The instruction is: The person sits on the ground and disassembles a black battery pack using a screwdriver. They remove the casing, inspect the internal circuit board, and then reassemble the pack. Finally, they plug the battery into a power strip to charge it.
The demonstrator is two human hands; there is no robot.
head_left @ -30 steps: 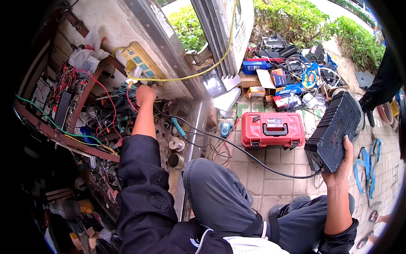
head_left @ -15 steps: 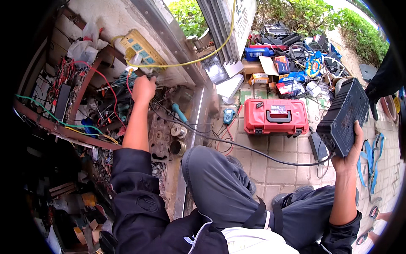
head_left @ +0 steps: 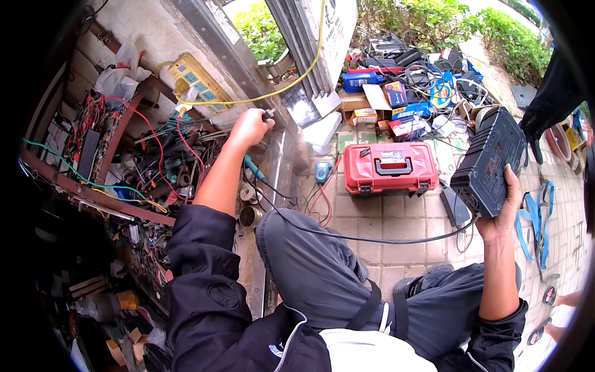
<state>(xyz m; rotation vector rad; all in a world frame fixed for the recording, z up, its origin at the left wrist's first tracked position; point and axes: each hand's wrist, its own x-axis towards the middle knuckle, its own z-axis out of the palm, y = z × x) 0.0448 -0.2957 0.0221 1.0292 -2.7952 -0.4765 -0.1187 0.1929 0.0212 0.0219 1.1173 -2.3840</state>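
My right hand [head_left: 501,208] grips a ribbed black charger [head_left: 486,162] from below and its right side, holding it tilted above the paving. A black cord [head_left: 372,240] runs from the charger's lower end across my knee towards my left side. At the metal door frame, my left hand [head_left: 250,127] is closed on a small dark plug [head_left: 268,115], whose end pokes out past the fingers. Just left of that hand, the yellow power strip [head_left: 199,82] leans on the wall with a yellow plug in it. How the cord reaches the plug is partly hidden.
A red toolbox [head_left: 390,168] stands on the paving beside a blue multimeter [head_left: 322,172]. Boxes and tangled cables [head_left: 421,87] are heaped behind it. On my left, a rack [head_left: 118,149] overflows with wires and tools. A person's dark sleeve [head_left: 551,99] reaches in at right, near blue straps [head_left: 536,223].
My left hand has moved right, away from the power strip, with the plug in it. The view has shifted slightly. My right hand still holds the charger.
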